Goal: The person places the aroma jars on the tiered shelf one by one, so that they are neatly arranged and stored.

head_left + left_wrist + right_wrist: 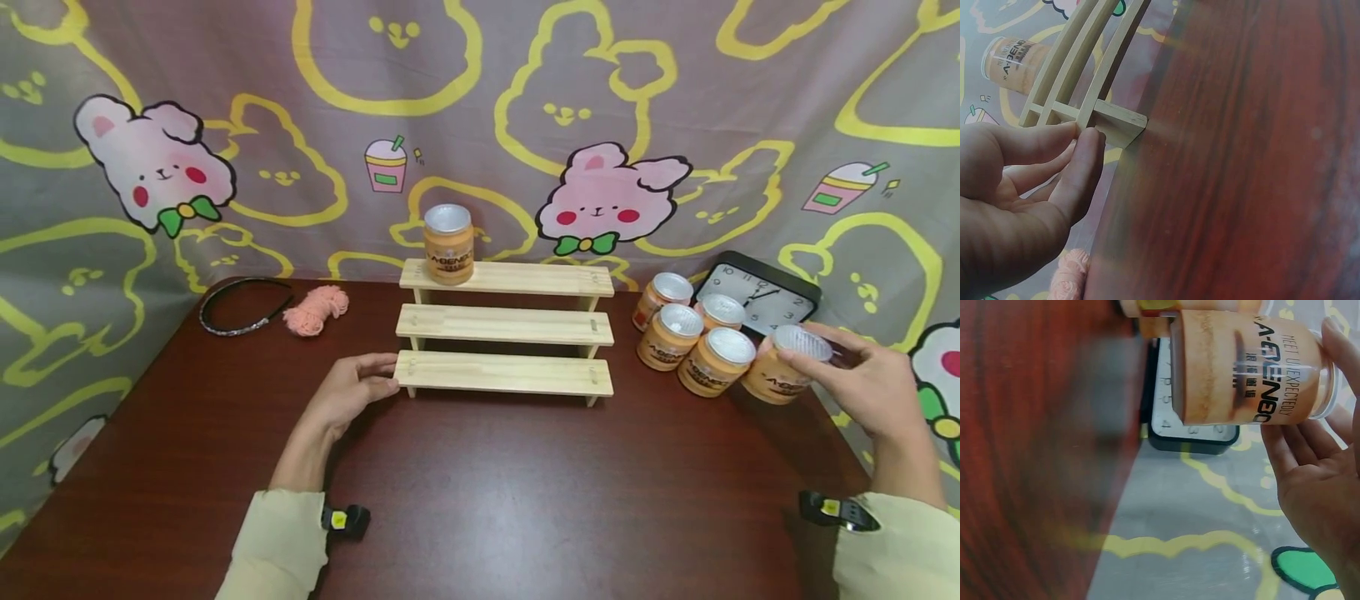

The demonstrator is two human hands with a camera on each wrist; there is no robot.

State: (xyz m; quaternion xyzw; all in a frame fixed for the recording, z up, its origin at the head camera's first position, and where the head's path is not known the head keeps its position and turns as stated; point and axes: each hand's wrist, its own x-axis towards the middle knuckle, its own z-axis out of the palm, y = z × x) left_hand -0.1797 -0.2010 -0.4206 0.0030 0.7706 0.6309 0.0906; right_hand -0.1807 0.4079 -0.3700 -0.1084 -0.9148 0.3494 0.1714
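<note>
On a brown table (487,500) before a bunny cloth (480,150), pinching the bottom step (502,371) of a wooden stand (506,323) at its left end with the left hand (348,396), gripping an orange jar (772,379) near its silvery top (801,342) with the right hand (870,379), holding it beside four more jars (708,372) and a clock (761,296), seeing one last jar (450,250) standing on the top step (540,277), not being able to tell what is inside

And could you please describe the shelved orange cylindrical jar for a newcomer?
On the glossy reddish-brown table stands a pale wooden three-tiered rack. At its top tier's left end sits a cylindrical orange jar with black lettering, the rack's only jar.
</note>
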